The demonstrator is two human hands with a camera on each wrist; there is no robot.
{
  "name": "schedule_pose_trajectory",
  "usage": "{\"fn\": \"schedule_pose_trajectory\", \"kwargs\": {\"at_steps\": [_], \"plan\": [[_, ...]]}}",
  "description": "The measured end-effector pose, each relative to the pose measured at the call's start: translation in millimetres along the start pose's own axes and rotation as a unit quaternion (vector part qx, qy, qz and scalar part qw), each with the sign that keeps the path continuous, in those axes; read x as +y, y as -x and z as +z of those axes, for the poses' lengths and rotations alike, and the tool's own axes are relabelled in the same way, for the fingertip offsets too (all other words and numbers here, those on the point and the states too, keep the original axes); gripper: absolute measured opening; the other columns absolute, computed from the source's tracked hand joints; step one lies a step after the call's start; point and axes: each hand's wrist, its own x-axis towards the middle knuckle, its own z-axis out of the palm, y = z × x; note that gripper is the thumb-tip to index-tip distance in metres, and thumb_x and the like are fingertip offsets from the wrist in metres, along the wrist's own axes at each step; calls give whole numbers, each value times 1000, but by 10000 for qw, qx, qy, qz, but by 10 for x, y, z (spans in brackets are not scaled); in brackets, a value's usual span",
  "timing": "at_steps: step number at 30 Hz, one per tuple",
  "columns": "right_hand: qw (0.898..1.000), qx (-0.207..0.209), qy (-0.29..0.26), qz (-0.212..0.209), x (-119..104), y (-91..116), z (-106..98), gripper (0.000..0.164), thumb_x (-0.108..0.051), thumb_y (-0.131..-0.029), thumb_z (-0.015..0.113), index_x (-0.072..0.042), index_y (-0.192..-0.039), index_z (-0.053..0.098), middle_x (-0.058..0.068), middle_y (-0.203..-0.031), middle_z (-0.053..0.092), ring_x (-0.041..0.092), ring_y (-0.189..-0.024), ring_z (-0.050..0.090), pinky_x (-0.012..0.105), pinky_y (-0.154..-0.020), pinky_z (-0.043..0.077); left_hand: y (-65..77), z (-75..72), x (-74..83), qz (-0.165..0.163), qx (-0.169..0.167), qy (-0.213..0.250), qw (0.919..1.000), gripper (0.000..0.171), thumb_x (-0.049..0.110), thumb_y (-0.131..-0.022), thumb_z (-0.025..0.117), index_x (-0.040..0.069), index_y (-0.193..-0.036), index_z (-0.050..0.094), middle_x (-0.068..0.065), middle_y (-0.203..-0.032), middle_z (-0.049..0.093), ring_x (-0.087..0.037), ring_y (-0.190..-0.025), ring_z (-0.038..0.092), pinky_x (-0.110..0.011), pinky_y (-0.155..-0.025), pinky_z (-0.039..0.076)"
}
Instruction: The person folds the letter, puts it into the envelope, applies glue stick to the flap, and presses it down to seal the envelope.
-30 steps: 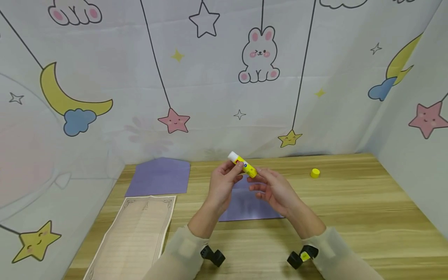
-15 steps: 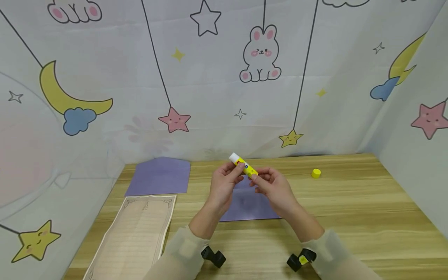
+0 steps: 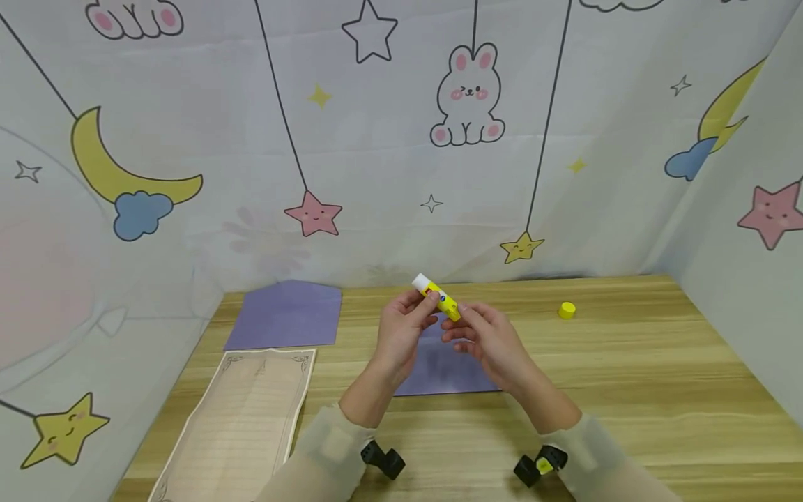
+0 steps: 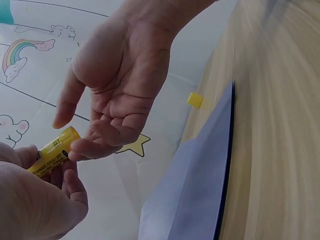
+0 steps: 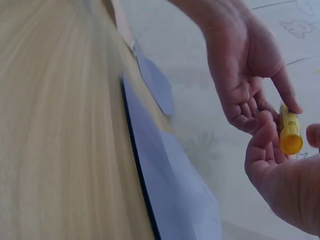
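My left hand (image 3: 399, 333) pinches a yellow glue stick (image 3: 447, 304) between thumb and fingers, tilted with its white end up and to the left. At the stick's lower end is my right hand (image 3: 492, 345). Its fingers lie loosely bent beside the yellow base, and in the right wrist view its thumb (image 5: 313, 135) stands a little apart from the stick (image 5: 290, 132). Beneath both hands a purple envelope (image 3: 448, 369) lies on the table, partly hidden by them. The yellow cap (image 3: 567, 310) sits apart on the table at the right.
At the back left of the wooden table (image 3: 627, 390) lies another purple envelope (image 3: 288, 317). In front of it is a sheet of lined letter paper (image 3: 241, 418) with an ornate border. A printed cloth wall (image 3: 389, 153) encloses the back and sides.
My right hand closed its thumb and fingers on the glue stick's base half a second ago and has since loosened them. The left hand keeps its hold nearly in place.
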Motion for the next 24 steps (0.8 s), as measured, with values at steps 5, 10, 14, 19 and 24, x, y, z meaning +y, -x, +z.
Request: {"fn": "schedule_pose_trajectory", "kwargs": {"at_steps": [5, 10, 14, 19, 24], "plan": [[9993, -38, -329, 144, 1, -5, -15, 28, -23, -112, 57, 2, -126, 56, 10, -104, 71, 18, -88, 70, 27, -77, 57, 5, 2, -4, -25, -25, 8, 10000, 28, 17, -101, 76, -4, -120, 72, -6, -105, 75, -17, -96, 72, -33, -89, 56], [9851, 336, 1241, -1142, 70, -3, 5, 27, -12, -105, 70, 1, -125, 58, 16, -107, 71, 21, -91, 70, 31, -82, 59, 13, 3, -7, -44, 30, -2, 10000, 26, 16, -101, 76, -3, -118, 72, -5, -104, 75, -16, -96, 72, -31, -88, 56], [9363, 795, 2693, -2108, 97, 20, 44, 29, -9, -99, 78, -1, -121, 60, 12, -104, 72, 22, -90, 70, 29, -75, 58, 19, -1, -7, -46, 59, -2, 10000, 28, 17, -101, 76, -3, -119, 72, -6, -104, 75, -17, -96, 72, -29, -86, 56], [9699, 392, 1932, -1429, 63, 13, 25, 32, -19, -106, 70, -1, -128, 57, 18, -112, 71, 23, -96, 72, 29, -81, 59, 17, -4, -2, -10, 99, -28, 9999, 31, 19, -101, 77, -4, -121, 71, -7, -106, 75, -17, -96, 72, -30, -87, 57], [9997, -126, -72, 172, -1, -14, -34, 39, -29, -114, 54, 3, -136, 55, 16, -111, 72, 22, -94, 73, 30, -82, 59, 17, -6, 4, -7, 92, -87, 9999, 32, 20, -100, 77, -4, -122, 71, -8, -108, 74, -18, -97, 72, -33, -89, 57]]}}
